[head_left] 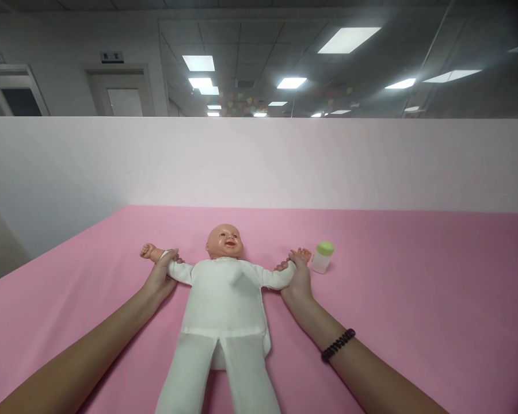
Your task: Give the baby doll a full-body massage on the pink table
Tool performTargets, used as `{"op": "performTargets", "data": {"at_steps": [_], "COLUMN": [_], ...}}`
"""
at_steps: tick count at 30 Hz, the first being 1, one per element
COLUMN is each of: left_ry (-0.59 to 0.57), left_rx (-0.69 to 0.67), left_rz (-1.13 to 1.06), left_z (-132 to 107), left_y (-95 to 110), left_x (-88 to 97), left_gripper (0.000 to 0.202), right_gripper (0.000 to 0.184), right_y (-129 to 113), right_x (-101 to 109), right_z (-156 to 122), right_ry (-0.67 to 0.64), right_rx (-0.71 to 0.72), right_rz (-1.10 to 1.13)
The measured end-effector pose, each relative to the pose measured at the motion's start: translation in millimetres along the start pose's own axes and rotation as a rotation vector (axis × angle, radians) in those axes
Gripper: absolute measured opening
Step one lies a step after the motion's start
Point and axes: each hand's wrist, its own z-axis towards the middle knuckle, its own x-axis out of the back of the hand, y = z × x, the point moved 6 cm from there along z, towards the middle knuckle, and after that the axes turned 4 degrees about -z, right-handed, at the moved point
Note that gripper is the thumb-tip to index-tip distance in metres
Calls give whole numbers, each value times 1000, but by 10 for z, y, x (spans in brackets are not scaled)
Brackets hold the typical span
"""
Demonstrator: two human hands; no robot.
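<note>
A baby doll in white cloth lies on its back, head away from me, arms spread to both sides. My left hand is closed around the doll's forearm on the left, near the wrist. On the other side my right hand grips the doll's other forearm, with the doll's small hand showing past my fingers. Close to the right of that hand stands a small bottle with a green cap and a translucent body, apart from my fingers. The doll's feet are outside the view.
Under the doll spreads a pink covered surface. A white low wall runs along its far side. A black coiled band circles my right wrist. Beyond the wall are doors and ceiling lights.
</note>
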Motion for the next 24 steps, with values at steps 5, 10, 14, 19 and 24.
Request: {"op": "performTargets", "data": {"at_steps": [5, 10, 14, 19, 24], "left_ry": [-37, -61, -125, -128, 10], "left_rx": [-22, -62, -64, -134, -220], "left_rz": [38, 114, 85, 41, 106], "left_z": [60, 50, 11, -4, 18], "left_y": [-19, 28, 75, 110, 103], "left_x": [40, 29, -17, 4, 134], "left_gripper": [36, 34, 32, 28, 33], "right_gripper": [35, 32, 24, 18, 20], "right_y": [-2, 3, -56, -115, -53], "right_x": [-1, -13, 6, 36, 58], "right_z": [-17, -34, -52, -65, -46], "right_ry": [13, 20, 53, 98, 103], "right_rx": [6, -45, -4, 68, 22], "right_rz": [-72, 18, 142, 209, 169]}}
